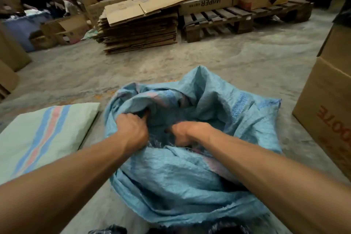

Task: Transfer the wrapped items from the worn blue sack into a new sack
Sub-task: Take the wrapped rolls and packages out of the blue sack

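Observation:
The worn blue sack [190, 182] lies crumpled on the concrete floor right in front of me, its frayed edge toward me. My left hand [132, 129] clutches a fold of the sack's fabric at its upper left. My right hand [187, 133] grips bunched fabric near the sack's middle, fingers curled down into it. A flat pale green sack [41, 137] with blue and pink stripes lies on the floor to the left. No wrapped items show; whatever the blue sack holds is hidden. Dark wrapped shapes [108, 231] peek in at the bottom edge.
A brown cardboard box [326, 118] with red lettering stands close on the right. A pile of flattened cardboard [138, 32] and a wooden pallet [218, 23] with boxes lie ahead. More boxes line the left, with people seated at the far left.

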